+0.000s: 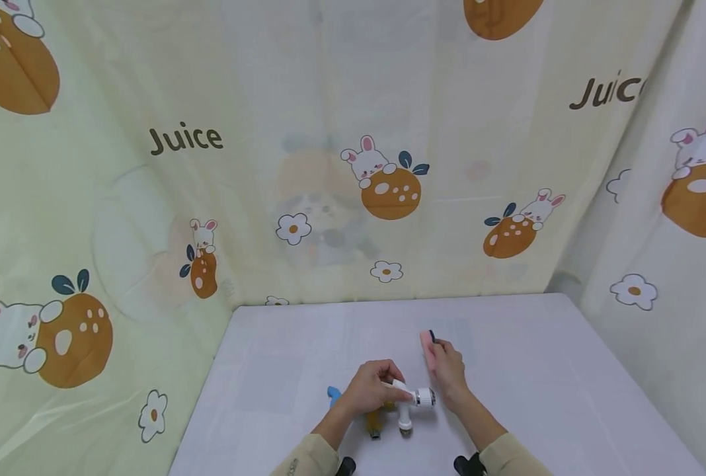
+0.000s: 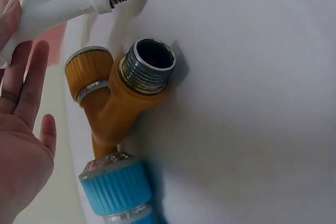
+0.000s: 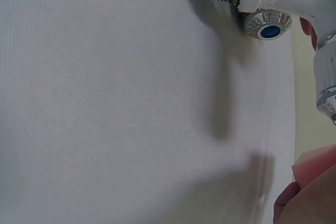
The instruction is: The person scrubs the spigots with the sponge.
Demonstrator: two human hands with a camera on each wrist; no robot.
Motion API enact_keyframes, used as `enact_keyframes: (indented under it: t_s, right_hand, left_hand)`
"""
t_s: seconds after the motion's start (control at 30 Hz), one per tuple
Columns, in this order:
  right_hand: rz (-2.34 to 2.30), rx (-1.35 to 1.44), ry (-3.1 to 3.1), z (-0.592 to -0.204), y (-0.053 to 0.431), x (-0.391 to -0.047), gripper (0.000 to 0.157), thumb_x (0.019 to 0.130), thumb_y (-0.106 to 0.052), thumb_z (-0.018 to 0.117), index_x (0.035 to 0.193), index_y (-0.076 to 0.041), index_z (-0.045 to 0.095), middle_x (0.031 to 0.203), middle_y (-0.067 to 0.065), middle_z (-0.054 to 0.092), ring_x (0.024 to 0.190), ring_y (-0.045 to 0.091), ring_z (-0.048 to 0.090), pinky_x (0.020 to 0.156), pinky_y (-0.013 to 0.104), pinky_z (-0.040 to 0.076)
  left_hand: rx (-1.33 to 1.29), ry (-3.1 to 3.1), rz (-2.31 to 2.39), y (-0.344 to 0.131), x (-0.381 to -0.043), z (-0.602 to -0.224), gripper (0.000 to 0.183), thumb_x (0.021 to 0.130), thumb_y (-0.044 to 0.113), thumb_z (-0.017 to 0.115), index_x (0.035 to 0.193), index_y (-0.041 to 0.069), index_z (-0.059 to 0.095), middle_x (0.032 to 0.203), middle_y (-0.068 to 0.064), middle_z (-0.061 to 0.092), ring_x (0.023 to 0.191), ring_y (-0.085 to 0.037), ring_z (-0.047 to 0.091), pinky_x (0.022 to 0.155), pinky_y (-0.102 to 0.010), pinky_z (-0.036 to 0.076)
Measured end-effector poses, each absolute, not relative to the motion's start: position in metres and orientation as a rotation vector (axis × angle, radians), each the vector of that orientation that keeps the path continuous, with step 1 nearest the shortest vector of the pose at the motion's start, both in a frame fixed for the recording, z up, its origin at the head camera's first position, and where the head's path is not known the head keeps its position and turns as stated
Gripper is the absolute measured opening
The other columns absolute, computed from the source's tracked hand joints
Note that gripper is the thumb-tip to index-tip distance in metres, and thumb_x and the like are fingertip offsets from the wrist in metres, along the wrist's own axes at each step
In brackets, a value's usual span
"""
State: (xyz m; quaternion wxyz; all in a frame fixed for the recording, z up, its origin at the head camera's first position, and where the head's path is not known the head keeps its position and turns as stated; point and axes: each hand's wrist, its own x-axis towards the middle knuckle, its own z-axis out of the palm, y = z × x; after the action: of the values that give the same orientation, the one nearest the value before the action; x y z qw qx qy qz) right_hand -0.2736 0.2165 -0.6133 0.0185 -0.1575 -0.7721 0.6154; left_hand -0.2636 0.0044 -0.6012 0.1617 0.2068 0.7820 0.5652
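My left hand point(image 1: 372, 389) grips a white branched water valve point(image 1: 404, 415) between thumb and fingers. The valve has a ribbed knob pointing right and a brass threaded end, sharp in the left wrist view. On the table beneath lies an orange-brown valve point(image 2: 113, 116) with an open metal thread. Against it sits a blue ribbed part point(image 2: 116, 187); whether the two are joined I cannot tell. Further right, my right hand point(image 1: 450, 370) holds a pink flat object point(image 1: 427, 350) with a black piece at its top; its kind is unclear.
A white-covered table point(image 1: 525, 370) spreads around the hands. Behind and beside it hangs a printed curtain point(image 1: 323, 86). Dark rounded objects point(image 1: 469, 465) show by the sleeves at the bottom edge. A metal disc with a blue centre point(image 3: 268, 24) appears behind the white valve.
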Motion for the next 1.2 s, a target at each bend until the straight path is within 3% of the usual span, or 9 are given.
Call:
enact_keyframes:
  t_s: [0.1, 0.33, 1.2]
  right_hand:
    - [1.818, -0.513, -2.446, -0.616, 0.218, -0.272, 0.055, 0.108, -0.036, 0.044, 0.15, 0.0, 0.045, 0.154, 0.032, 0.041, 0.14, 0.048, 0.036, 0.113, 0.061, 0.032]
    - [1.703, -0.561, -2.454, -0.623, 0.222, -0.272, 0.06, 0.106, -0.039, 0.049, 0.152, -0.001, 0.041, 0.151, 0.033, 0.03, 0.136, 0.046, 0.022, 0.107, 0.059, 0.027]
    - [1.519, -0.59, -2.487, -0.629, 0.237, -0.27, 0.067, 0.104, -0.042, 0.055, 0.153, -0.001, 0.037, 0.149, 0.034, 0.026, 0.133, 0.047, 0.02, 0.105, 0.061, 0.026]
  left_hand:
    - [0.595, 2.234, 1.601, 0.008, -0.265, -0.602, 0.035, 0.079, 0.02, 0.092, 0.102, 0.002, 0.073, 0.067, 0.004, 0.06, 0.059, -0.005, 0.047, 0.054, -0.02, 0.037]
    - [0.579, 2.28, 1.565, 0.015, -0.269, -0.607, 0.034, 0.079, 0.022, 0.092, 0.1, 0.003, 0.073, 0.066, 0.007, 0.061, 0.058, -0.005, 0.047, 0.053, -0.02, 0.037]
    - [0.436, 2.385, 1.385, 0.03, -0.275, -0.606, 0.031, 0.081, 0.027, 0.09, 0.1, 0.008, 0.074, 0.07, 0.007, 0.062, 0.064, -0.009, 0.048, 0.056, -0.023, 0.038]
